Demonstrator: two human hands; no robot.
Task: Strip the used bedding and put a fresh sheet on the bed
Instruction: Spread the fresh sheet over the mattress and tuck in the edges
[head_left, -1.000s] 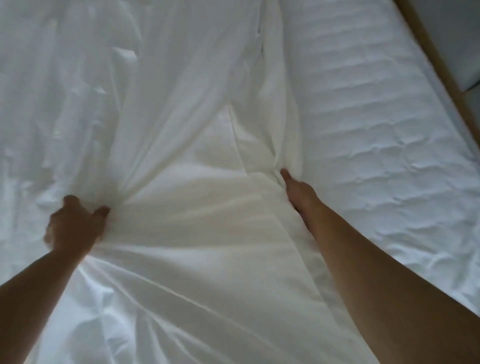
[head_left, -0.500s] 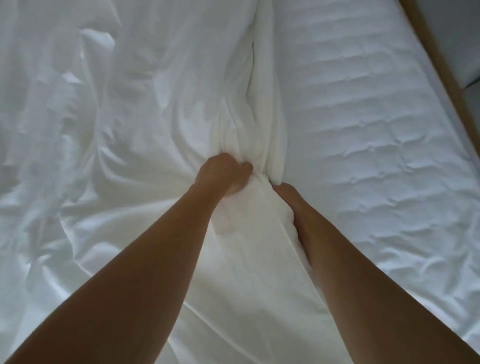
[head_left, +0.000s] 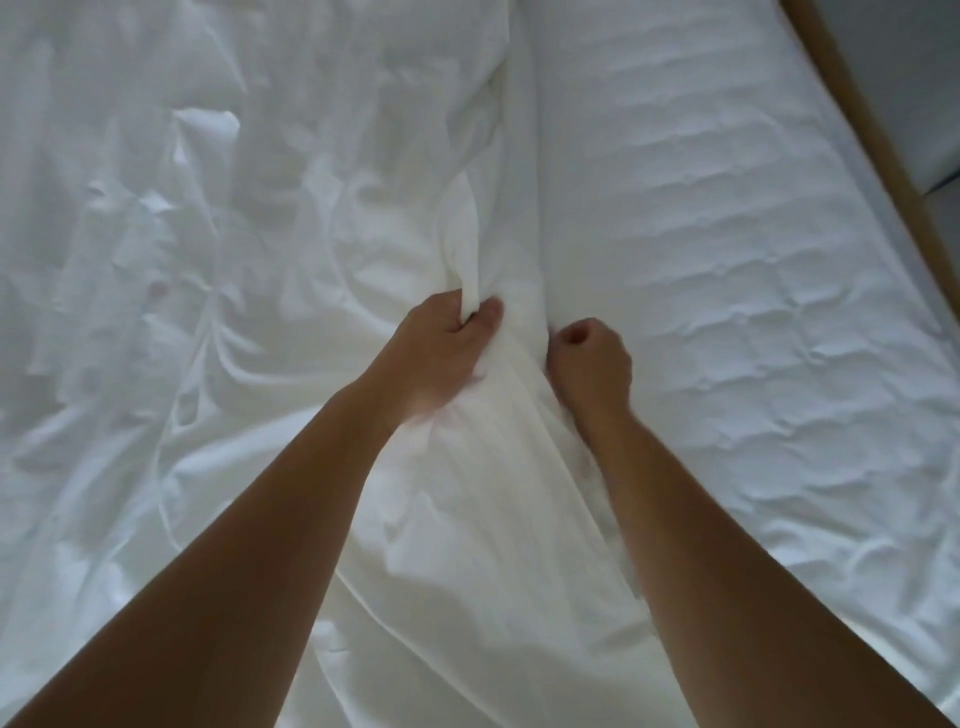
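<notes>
The sheet (head_left: 483, 218) is bunched into a ridge that runs straight away between the 2 hands. The left hand (head_left: 441, 343) grips it. The right hand (head_left: 592, 364) is curled against its mattress (head_left: 727, 260) side, and I cannot tell whether it holds cloth.

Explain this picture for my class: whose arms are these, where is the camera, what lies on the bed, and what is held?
No machine here: these are a person's two bare arms. The picture comes from a camera worn on the person's head, looking forward and down. A crumpled white fabric sheet covers the bed's left part; to the right the quilted white mattress lies bare, edged by a brown wooden bed frame. The left hand grips a bunched fold of the sheet. The right hand is curled at the sheet's edge and seems to grip it too.
</notes>
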